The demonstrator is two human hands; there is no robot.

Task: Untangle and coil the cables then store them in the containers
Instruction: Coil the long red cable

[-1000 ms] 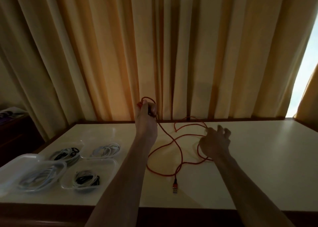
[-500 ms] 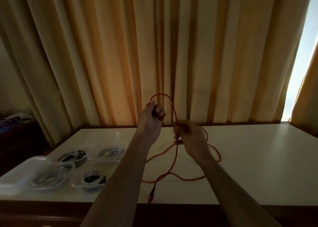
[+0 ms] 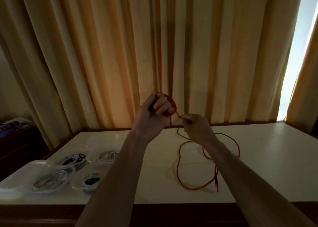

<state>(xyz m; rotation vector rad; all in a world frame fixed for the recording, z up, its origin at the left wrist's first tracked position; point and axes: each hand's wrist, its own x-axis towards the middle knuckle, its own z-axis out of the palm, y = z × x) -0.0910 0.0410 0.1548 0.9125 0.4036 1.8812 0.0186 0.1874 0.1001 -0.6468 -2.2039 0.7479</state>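
Around left hand (image 3: 155, 110), red cable (image 3: 179, 159) coil grown.

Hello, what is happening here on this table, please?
A person is coiling a red cable. The left hand holds a small coil of it raised above the table, and the right hand pinches the strand beside it. Most of the cable lies loose on the table. At the left, clear containers already hold coiled cables.

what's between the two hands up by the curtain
In the head view, a short stretch of the red cable runs from the coil held in the left hand to the pinching right hand; nothing else lies between them.
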